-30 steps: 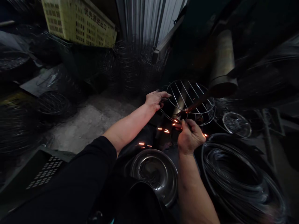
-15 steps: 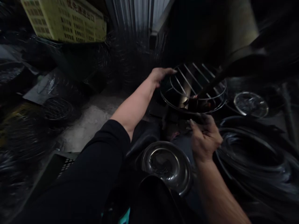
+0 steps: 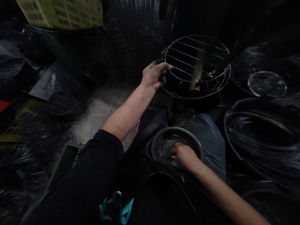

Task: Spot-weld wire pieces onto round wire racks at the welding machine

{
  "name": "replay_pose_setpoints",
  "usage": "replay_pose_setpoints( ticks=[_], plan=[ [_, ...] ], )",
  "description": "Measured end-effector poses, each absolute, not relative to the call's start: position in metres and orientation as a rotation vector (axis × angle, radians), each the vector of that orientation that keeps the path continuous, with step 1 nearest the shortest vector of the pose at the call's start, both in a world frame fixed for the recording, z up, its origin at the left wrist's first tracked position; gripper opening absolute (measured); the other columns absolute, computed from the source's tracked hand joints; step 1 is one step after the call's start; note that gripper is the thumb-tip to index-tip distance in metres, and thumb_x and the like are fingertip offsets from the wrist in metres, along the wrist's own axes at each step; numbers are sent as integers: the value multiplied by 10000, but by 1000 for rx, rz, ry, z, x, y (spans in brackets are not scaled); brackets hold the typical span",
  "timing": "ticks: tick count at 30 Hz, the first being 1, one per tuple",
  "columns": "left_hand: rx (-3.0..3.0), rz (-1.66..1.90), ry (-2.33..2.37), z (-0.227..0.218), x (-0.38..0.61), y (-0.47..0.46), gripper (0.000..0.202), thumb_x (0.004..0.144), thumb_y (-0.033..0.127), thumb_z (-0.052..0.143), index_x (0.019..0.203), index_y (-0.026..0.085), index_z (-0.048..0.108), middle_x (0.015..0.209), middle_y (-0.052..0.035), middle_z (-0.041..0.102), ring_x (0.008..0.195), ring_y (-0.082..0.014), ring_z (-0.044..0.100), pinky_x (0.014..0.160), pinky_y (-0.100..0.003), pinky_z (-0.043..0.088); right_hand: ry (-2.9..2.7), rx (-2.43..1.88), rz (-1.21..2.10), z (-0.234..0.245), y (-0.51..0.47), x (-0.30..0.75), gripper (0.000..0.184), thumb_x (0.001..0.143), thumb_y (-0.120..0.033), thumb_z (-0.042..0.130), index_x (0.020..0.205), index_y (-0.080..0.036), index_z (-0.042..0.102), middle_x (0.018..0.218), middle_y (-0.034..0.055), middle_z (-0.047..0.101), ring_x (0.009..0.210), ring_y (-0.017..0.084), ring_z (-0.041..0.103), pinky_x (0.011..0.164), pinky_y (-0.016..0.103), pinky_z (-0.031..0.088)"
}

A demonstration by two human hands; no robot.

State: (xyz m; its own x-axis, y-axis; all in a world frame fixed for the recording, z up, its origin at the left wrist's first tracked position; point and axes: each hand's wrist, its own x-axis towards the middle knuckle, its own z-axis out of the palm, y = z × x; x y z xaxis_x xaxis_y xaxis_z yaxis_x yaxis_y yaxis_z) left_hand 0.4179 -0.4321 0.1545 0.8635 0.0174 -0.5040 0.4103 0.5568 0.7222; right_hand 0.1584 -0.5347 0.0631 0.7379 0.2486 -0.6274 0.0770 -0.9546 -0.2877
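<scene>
- Wire rack (image 3: 195,62): round, with two ring rims and a grid of straight bars. It is held up in the air and tipped, so the barred face looks up and toward the camera.
- Being round, it has no long side. Its bars run left to right and sink slightly toward the right.
- Left hand (image 3: 153,75): at the rack's left edge, fingers curled round the rim wires and closed on them, thumb laid along the top and pointing right.
- Steel bowl (image 3: 194,137): below the rack and nearer the person, resting on the lap beside a denim knee (image 3: 211,140). Small thin metal bits glint inside, too dim to name.
- Right hand (image 3: 185,156): below the rack, inside the bowl at its near side, fingers bunched and pointing down at the bottom. The tips are dark, so I cannot tell whether they pinch anything.
- Coils of black wire (image 3: 262,137): lower right of the rack, stacked in broad loops.
- Shiny round dish (image 3: 267,83): just right of the rack.
- Small wire basket (image 3: 63,103): well left of the rack, on the floor.
- Yellow crate (image 3: 63,12): far up and left of the rack.
</scene>
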Motion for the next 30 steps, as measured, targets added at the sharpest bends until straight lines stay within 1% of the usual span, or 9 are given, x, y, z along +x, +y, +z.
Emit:
replay_pose_setpoints(
  ticks=[4,7,11,13,17,21,24,27,30],
  plan=[
    [967,-252,332,150,401,-438,434,665,-31,760,1032,171,648,693,21,545,647,-81,515,591,-205,339,-243,-2664,959,73,-551,155,251,816,-83,572,881,-172,797,939,99,740,885,207,704,794,254,491],
    [965,-263,310,143,394,-443,465,635,-32,769,1030,183,648,639,38,532,570,-63,459,525,-197,302,-142,-2584,771,80,-574,147,275,787,-84,565,852,-216,797,929,69,758,877,201,717,800,250,514],
    [914,-274,372,138,387,-447,642,597,-44,773,1170,213,642,640,52,579,532,-58,472,489,-202,279,158,-2339,407,83,-603,135,271,858,-230,538,957,-249,789,993,50,776,920,224,728,817,306,569],
    [893,-277,378,138,384,-448,707,587,-45,764,1230,217,630,654,49,606,532,-63,490,489,-207,282,198,-2245,394,80,-603,131,272,847,-270,538,951,-257,789,990,50,780,923,239,731,832,338,582],
    [901,-276,332,137,379,-452,732,614,-39,693,1305,182,597,614,49,591,529,-75,509,483,-212,287,33,-2185,595,75,-585,132,267,759,-253,539,828,-233,796,898,83,780,882,250,736,835,348,579],
    [915,-270,341,135,379,-454,792,610,-27,690,1359,186,544,627,57,586,533,-80,520,482,-204,309,260,-1995,274,82,-588,149,305,754,-423,613,862,-207,800,862,91,781,801,265,742,722,358,604],
    [911,-249,324,133,380,-455,729,580,-9,723,1260,221,597,642,72,557,528,-66,507,487,-195,311,383,-1900,-17,99,-600,172,297,693,-459,734,840,-211,804,763,69,767,653,231,710,595,320,588],
    [891,-229,303,134,378,-454,607,529,2,761,1078,231,638,657,81,531,526,-55,504,490,-190,291,433,-1812,-225,117,-607,201,327,670,-463,799,858,-195,805,589,25,695,432,156,572,423,264,491],
    [882,-224,285,139,372,-452,498,512,28,775,946,212,613,688,76,534,540,-53,517,494,-195,306,442,-1736,-396,128,-605,229,339,637,-434,842,855,-178,801,612,23,698,441,146,571,426,260,487]
  ],
)
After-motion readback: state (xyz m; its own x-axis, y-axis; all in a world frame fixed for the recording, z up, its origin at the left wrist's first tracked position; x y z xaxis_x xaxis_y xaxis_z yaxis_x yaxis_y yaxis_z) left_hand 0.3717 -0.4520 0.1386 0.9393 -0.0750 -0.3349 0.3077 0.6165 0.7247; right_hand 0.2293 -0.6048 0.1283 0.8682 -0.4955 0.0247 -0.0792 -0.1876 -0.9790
